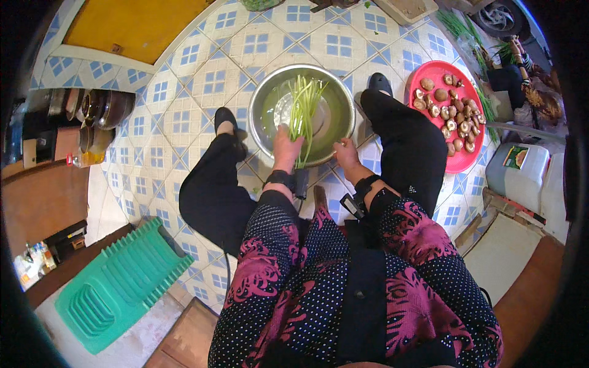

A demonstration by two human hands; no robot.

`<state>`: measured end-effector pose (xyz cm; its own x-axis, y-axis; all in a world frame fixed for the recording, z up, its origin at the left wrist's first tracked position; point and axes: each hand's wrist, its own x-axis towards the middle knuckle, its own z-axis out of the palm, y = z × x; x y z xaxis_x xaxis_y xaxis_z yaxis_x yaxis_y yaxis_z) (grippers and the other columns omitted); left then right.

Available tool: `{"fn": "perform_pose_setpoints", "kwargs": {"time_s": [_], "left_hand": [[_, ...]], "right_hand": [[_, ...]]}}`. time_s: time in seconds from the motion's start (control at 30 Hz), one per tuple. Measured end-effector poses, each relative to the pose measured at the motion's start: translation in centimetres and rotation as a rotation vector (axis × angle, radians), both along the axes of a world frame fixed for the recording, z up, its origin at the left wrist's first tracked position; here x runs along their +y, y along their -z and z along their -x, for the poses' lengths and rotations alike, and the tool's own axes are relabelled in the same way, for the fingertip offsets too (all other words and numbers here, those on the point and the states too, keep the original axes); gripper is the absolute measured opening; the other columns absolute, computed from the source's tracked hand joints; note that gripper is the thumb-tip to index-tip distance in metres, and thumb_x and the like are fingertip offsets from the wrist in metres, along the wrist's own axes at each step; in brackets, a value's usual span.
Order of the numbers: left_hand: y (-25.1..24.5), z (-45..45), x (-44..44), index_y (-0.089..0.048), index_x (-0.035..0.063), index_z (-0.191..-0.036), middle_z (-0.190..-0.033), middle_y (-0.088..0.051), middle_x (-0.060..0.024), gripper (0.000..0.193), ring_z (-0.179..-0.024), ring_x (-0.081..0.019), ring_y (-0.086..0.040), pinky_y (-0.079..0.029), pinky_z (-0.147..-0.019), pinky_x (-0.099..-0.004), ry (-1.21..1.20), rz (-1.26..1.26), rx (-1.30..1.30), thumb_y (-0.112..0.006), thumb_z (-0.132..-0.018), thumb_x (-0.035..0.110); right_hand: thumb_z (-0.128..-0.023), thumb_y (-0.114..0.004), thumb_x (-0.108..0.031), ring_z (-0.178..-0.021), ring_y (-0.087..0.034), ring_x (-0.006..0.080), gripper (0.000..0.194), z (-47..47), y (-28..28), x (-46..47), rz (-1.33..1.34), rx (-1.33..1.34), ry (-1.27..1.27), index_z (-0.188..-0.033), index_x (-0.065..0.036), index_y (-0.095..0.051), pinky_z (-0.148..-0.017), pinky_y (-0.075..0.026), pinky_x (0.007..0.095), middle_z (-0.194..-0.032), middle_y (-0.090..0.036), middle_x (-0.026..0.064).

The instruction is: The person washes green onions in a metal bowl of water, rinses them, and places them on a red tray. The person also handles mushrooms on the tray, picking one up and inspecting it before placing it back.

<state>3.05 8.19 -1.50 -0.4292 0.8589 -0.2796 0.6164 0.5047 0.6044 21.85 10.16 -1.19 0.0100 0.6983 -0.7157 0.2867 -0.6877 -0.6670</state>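
A bunch of thin pale-green vegetable stems (304, 106) is gripped near its lower end by my left hand (287, 149). The stems extend over a round metal basin (257, 133) with greenish water in it, on the floor between my feet. My right hand (347, 158) is at the basin's near right rim with its fingers curled together. Whether those fingers pinch the rim or something small cannot be made out. Both wrists wear black straps with small devices.
A red plastic tray (453, 161) of brown mushrooms (453, 112) stands right of my leg. Beyond it, a person's hands (516, 46) are near green stalks (453, 25). A green plastic rack (124, 280) lies at lower left. White plastic containers (517, 168) stand at right.
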Motion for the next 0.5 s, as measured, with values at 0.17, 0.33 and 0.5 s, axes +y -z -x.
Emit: {"fn": "perform_pose_setpoints", "kwargs": {"time_s": [0.17, 0.33, 0.5], "left_hand": [[3.5, 3.2, 2.7, -0.027, -0.0072, -0.14, -0.141, -0.035, -0.0259, 0.105, -0.133, -0.0343, -0.034, -0.027, -0.11, -0.038, -0.006, 0.2, -0.121, -0.079, -0.065, 0.045], [7.0, 2.2, 6.1, -0.014, -0.0074, -0.143, -0.147, -0.024, -0.0269, 0.122, -0.137, -0.0356, -0.024, -0.023, -0.112, -0.037, 0.14, 0.295, -0.084, -0.082, -0.059, 0.049], [8.7, -1.9, 8.1, -0.003, 0.0061, -0.148, -0.146, -0.024, -0.0265, 0.129, -0.133, -0.0382, -0.031, -0.03, -0.108, -0.0408, 0.161, 0.476, 0.068, -0.084, -0.056, 0.047]], "right_hand": [[-0.088, -0.055, -0.03, -0.103, -0.054, 0.0291, 0.052, 3.7, 1.8, 3.2, -0.116, -0.101, 0.031, -0.13, -0.002, -0.041, -0.091, -0.042, 0.0379, -0.112, -0.057, 0.0163], [-0.088, -0.056, -0.036, -0.11, -0.052, 0.0284, 0.06, 3.4, 2.8, 5.2, 0.037, 0.098, 0.281, -0.133, -0.001, -0.039, -0.094, -0.04, 0.0363, -0.118, -0.056, 0.0192], [-0.087, -0.058, -0.038, -0.101, -0.056, 0.0247, 0.065, 2.7, 4.8, 6.7, 0.107, 0.073, 0.42, -0.136, -0.002, -0.036, -0.086, -0.044, 0.0345, -0.114, -0.058, 0.0174]]}}
